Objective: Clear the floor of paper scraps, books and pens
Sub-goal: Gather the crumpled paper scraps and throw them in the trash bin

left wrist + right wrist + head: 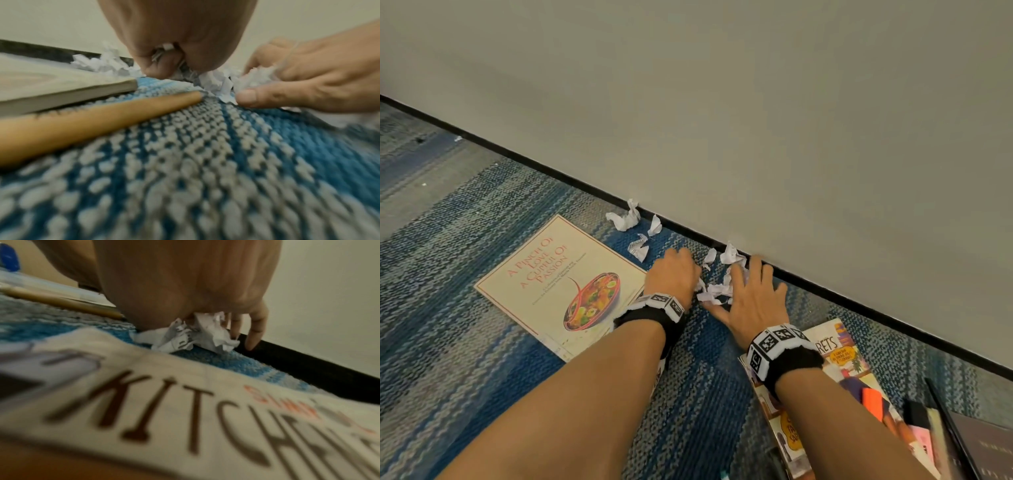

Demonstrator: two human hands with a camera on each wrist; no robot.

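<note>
L grip (673,274) fisted on scraps (717,289), R grip (751,296) splayed wide; strays at 11 o'clock (626,219) prob get missed, bits may spill.

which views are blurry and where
Head view: sharp, book title readable. Left wrist view: carpet smeared up close, paper scraps clearer. Right wrist view: near book cover soft, scraps under the right hand sharper.
</note>
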